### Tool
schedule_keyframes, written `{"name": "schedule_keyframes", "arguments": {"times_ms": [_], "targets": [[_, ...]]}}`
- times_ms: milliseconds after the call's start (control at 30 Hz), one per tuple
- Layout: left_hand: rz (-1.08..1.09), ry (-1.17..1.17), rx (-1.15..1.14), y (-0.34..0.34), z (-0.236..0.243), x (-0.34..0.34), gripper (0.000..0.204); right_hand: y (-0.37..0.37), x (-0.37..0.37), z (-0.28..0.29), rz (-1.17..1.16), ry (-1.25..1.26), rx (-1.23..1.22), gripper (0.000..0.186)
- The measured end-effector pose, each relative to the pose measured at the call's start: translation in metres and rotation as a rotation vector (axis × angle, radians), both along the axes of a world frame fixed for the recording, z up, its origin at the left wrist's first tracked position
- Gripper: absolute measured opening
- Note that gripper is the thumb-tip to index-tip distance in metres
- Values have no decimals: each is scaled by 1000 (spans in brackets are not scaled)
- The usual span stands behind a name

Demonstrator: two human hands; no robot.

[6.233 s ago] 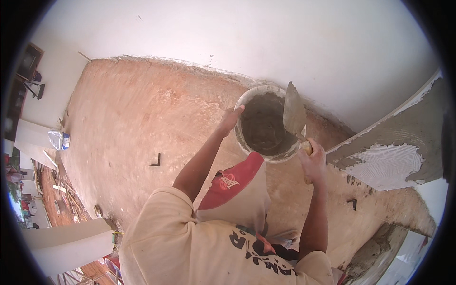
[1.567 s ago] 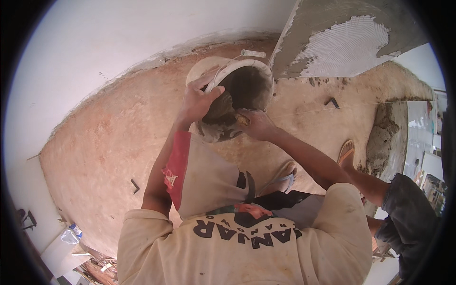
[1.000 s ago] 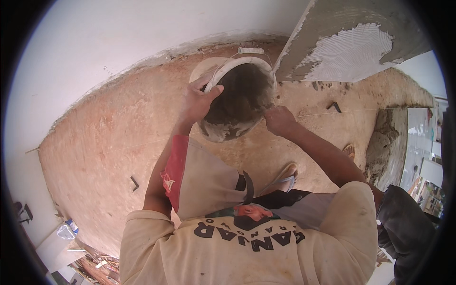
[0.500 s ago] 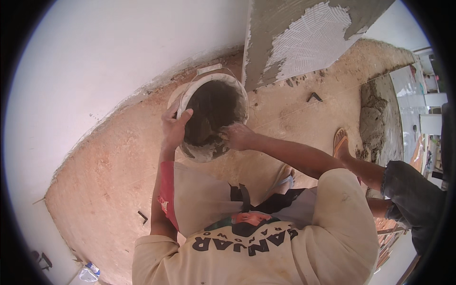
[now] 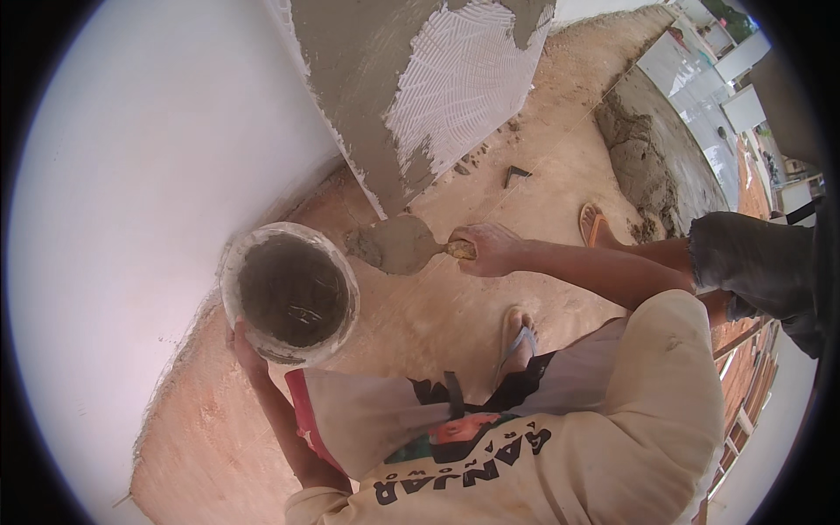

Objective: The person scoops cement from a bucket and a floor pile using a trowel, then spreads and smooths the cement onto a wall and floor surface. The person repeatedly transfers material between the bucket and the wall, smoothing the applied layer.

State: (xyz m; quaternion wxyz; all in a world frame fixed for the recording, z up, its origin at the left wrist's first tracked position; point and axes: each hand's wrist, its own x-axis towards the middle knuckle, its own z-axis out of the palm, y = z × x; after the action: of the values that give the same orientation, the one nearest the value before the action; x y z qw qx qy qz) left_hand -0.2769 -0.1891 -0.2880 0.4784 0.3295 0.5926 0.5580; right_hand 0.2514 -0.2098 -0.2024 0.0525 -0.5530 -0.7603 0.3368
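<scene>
My left hand (image 5: pixel 248 350) grips the near left side of a pale bucket (image 5: pixel 230 293), its fingers partly hidden behind the wall. The bucket is tilted, and grey wet mortar (image 5: pixel 290 289) coats its inside. To the right of it, my right hand (image 5: pixel 492 251) is closed round the handle of a trowel (image 5: pixel 458 249). A load of grey mortar (image 5: pixel 398 243) covers the trowel's blade, which is outside the bucket and just beyond its rim. Farther off stands a large tile (image 5: pixel 464 74) with a white ridged back, partly spread with grey mortar (image 5: pixel 341 83).
A white wall (image 5: pixel 149 175) rises on the left. A black angled piece (image 5: pixel 516 175) lies on the dirt floor (image 5: pixel 420 324) near a thin string line. Wet mortar (image 5: pixel 643 149) is heaped beside laid tiles (image 5: pixel 691 96) at right. Another person's sandalled foot (image 5: pixel 595 226) is close by.
My right hand has come out of the bucket with the mortar-loaded trowel. The view has turned; the bucket now appears lower and farther left, and my left hand has shifted down its side.
</scene>
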Motion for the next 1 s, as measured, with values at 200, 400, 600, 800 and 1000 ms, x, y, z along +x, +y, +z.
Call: {"name": "schedule_keyframes", "arguments": {"times_ms": [200,400,600,800,1000], "targets": [[77,107,-67,-8,-27,-28,40,-32,67,6,-479,108,-112,36],[134,216,-116,-5,-11,-8,42,-10,95,-41,-919,535,-461,18],[197,435,-144,-9,4,1,43,42,54,-109,-1085,882,-208,15],[284,783,-83,-13,27,-4,44,101,-52,-118,-1275,1313,-145,34],[281,902,60,-5,111,31,37,131,-110,-90,-1377,962,-91,49]]}}
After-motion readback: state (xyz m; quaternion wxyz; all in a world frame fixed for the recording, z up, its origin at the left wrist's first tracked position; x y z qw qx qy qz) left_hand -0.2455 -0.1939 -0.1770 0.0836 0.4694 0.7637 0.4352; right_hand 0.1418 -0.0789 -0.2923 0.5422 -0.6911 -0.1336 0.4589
